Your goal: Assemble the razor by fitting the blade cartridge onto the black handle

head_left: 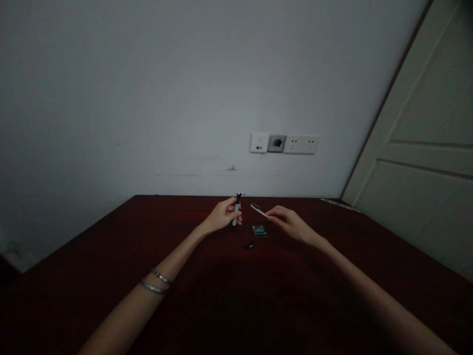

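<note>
My left hand (221, 216) is closed around a razor handle (236, 209) that stands upright, its head end at the top. My right hand (288, 222) pinches a small flat white stick (258, 210) with a dark tip, held slanting toward the razor. Both hands hover above a dark red table (111, 266) near its far edge. Under them lies a small clear cartridge case (259, 230) with a bluish inside, and a small black piece (250, 244) lies just in front of it. Two bracelets (157, 282) sit on my left forearm.
A pale wall stands behind the table, with a row of sockets (284, 144) above the hands. A cream door (421, 162) is at the right. A thin pale strip (338, 203) lies at the table's far right edge.
</note>
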A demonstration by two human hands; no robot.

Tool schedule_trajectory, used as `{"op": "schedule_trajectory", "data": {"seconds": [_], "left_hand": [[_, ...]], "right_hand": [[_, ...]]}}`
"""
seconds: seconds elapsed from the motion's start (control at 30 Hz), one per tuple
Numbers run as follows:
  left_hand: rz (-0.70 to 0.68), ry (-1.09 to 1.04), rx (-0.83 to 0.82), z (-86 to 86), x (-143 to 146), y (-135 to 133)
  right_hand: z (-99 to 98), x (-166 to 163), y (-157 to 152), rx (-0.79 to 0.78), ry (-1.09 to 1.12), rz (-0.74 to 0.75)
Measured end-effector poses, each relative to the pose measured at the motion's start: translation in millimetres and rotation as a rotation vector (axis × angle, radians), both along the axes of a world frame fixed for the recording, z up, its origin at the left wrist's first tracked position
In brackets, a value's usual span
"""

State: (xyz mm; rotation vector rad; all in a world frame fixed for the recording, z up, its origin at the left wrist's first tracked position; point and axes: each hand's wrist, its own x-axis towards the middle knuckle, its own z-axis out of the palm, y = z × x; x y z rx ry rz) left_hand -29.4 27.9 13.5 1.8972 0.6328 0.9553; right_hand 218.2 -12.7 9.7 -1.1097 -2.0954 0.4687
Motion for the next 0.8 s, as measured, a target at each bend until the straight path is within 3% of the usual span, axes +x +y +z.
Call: {"op": "schedule_trajectory", "data": {"seconds": [0.07,0.23,0.43,0.8], "left_hand": [[0.001,-0.012,-0.002,1.0,0,0],[-0.012,-0.049,-0.030,2.1,1,1],[-0.028,-0.054,-0.052,-0.4,2,1],[-0.026,-0.037,-0.071,-3.4,3,0]], "right_hand": [[-7.5,-1,-8,0.057,-0.110,0.055],[-32.3,-13,-33,0.009,-0.307,0.179],[-56.0,-30,-48,0.057,-0.372,0.227],[-62.5,-37,-53,0.110,-0.418,0.189]]}}
